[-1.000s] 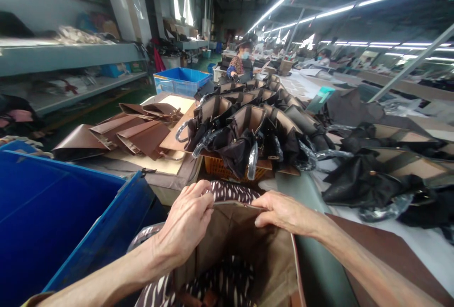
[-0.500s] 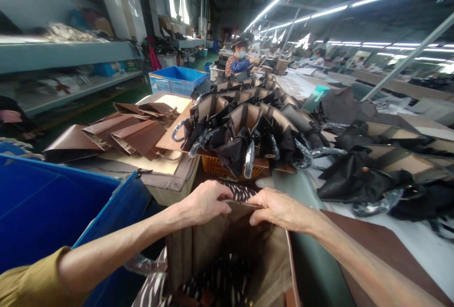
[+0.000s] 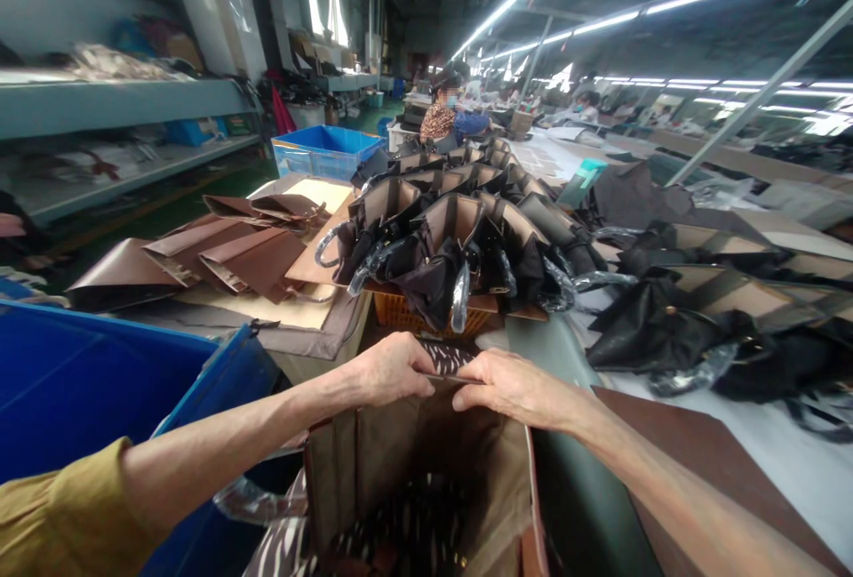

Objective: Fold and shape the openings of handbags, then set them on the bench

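Your left hand (image 3: 394,371) pinches the far rim of a brown-lined tote bag (image 3: 417,448), and your right hand (image 3: 510,386) clamps that same rim just beside it, thumb inside. Your hands have just drawn close together, leaving only a short strip of brown-and-white patterned fabric (image 3: 448,356) between them, so your grip seems gathered near the middle of that edge. The bag sits directly before you, mouth upward, right of a large blue bin (image 3: 99,390); a plastic-wrapped handle (image 3: 250,504) hangs at its left side. Compared with a second ago, your left hand sits nearer the right one, and your mustard sleeve (image 3: 67,501) shows fully. Beyond, black handbags (image 3: 430,279) stand crowded above an orange crate (image 3: 400,315), while a co-worker (image 3: 438,119) now faces more to the right.
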Tool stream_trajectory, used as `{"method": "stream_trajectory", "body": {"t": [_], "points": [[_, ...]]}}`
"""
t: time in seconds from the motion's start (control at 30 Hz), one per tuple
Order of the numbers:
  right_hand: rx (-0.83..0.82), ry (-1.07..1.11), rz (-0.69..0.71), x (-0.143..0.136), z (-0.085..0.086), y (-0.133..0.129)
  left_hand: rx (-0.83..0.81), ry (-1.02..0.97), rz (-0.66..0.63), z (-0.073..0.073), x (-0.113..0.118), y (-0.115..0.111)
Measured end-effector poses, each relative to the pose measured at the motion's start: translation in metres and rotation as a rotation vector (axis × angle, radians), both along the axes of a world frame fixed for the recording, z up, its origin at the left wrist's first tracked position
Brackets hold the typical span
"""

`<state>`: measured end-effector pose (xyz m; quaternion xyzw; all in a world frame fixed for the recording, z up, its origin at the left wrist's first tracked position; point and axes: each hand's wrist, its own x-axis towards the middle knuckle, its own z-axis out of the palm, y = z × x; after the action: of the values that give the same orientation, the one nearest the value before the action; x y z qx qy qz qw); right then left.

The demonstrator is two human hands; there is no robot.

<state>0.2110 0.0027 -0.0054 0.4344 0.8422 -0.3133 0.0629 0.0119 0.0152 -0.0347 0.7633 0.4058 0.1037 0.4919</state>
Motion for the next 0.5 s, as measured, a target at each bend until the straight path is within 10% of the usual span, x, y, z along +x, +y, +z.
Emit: {"method": "stream_trajectory", "body": {"t": [0.5], "points": [[0.108, 0.069, 0.002, -0.012, -0.002, 0.003, -0.102, -0.063, 0.054, 0.001, 0.000, -0.006]]}}
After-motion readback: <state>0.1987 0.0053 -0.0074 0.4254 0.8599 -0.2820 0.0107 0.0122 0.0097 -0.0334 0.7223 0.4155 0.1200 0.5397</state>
